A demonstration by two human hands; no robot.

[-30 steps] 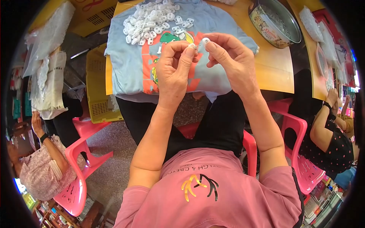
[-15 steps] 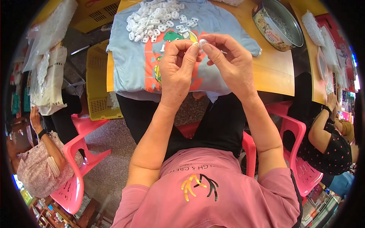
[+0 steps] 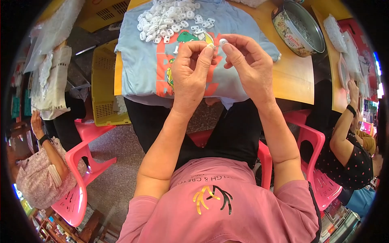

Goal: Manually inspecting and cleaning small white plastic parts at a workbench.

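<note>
Over a light blue printed shirt (image 3: pixel 139 73) spread on the table, my two hands are raised a little apart. My left hand (image 3: pixel 192 71) is closed in a pinch on a small whitish plastic piece (image 3: pixel 211 46), mostly covered by the fingertips. Between the thumb and forefinger of my right hand (image 3: pixel 253 65) sits a small round white plastic piece (image 3: pixel 223 41). Beyond my left hand lies a heap of white oval plastic pieces (image 3: pixel 166 18) with holes in them. A tiny white peg (image 3: pixel 176 49) rests on the shirt beside my left hand.
A round printed tin (image 3: pixel 288 39) with small clear bits inside stands at the table's back right. A yellow crate (image 3: pixel 106 109) is at the left, below the table edge. Pink chairs (image 3: pixel 75 202) and people with working hands flank me on both sides.
My hands have drawn apart; the fingertips were together and now a gap shows between them. Each hand still pinches its small white piece.
</note>
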